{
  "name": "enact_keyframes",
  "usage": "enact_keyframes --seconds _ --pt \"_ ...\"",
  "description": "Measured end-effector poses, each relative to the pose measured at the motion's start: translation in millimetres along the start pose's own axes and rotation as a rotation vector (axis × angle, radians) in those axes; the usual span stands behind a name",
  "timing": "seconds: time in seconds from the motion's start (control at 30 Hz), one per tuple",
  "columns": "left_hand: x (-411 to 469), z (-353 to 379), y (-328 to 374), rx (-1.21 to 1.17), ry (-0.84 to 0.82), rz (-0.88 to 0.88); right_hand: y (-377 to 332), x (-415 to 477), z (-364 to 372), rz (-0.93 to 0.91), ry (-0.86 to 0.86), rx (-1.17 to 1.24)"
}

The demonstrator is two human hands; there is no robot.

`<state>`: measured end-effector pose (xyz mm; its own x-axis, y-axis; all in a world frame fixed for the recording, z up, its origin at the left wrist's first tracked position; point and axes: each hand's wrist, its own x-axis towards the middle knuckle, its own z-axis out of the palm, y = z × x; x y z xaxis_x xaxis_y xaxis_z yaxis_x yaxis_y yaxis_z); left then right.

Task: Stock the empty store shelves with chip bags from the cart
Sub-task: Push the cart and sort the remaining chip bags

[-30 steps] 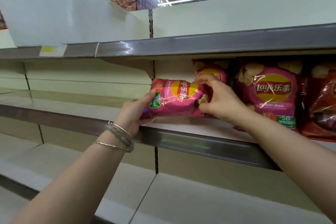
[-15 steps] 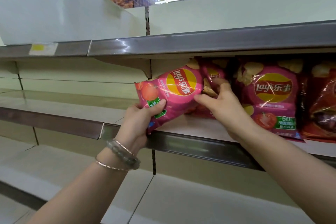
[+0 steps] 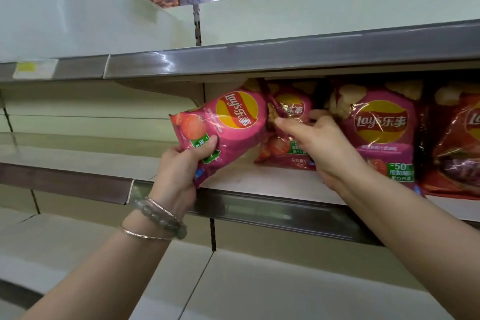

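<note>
From the head view, your left hand (image 3: pixel 181 166) grips the tilted bag (image 3: pixel 228 127) by its lower end: the thumb lies curled across the green label on the front and the fingers wrap behind. This pink bag leans with its logo end up and to the right, and its lower corner hangs over the front rail of the shelf (image 3: pixel 259 208). The raised end reaches in under the upper shelf (image 3: pixel 285 57) and touches the second bag (image 3: pixel 293 109). Your right hand (image 3: pixel 319 143) is clenched on that second bag, fingers and thumb curled into the crinkled foil near its top, right where the two bags meet. The second bag stands on the shelf, leaning a little and set further back than its neighbours. Just to its right the third bag (image 3: pixel 376 127), the same pink kind, stands upright at the front of the shelf facing you, partly hidden low down by your right wrist. Beside it, at the right edge of the frame, stands a red bag (image 3: pixel 457 150), cut off by the edge. Two bracelets (image 3: pixel 161 218), one of beads and one thin metal band, sit on your left wrist. A yellow label (image 3: pixel 33 69) is stuck on the rail of the upper shelf far to the left. Below your arms runs a lower shelf (image 3: pixel 259 288).
</note>
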<state>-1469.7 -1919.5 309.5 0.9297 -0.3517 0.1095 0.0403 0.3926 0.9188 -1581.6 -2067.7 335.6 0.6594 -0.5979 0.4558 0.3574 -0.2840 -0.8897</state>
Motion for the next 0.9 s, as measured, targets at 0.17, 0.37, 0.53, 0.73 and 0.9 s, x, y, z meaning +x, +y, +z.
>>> enact_keyframes --seconds 0.17,0.37,0.53,0.73,0.9 --pt "-8 19 -9 -0.098 -0.151 -0.053 11 0 22 0.299 -0.210 0.248" --pt "-18 23 -16 0.075 -0.330 -0.026 15 8 19 0.269 -0.104 0.274" --pt "-10 22 -4 0.422 -0.056 0.257 13 12 7 0.228 -0.081 0.262" --pt "1 24 3 0.503 -0.440 0.052 4 15 -5 0.292 -0.067 0.241" --pt "13 36 -6 0.527 -0.427 0.060 4 16 -8 0.257 0.004 0.187"
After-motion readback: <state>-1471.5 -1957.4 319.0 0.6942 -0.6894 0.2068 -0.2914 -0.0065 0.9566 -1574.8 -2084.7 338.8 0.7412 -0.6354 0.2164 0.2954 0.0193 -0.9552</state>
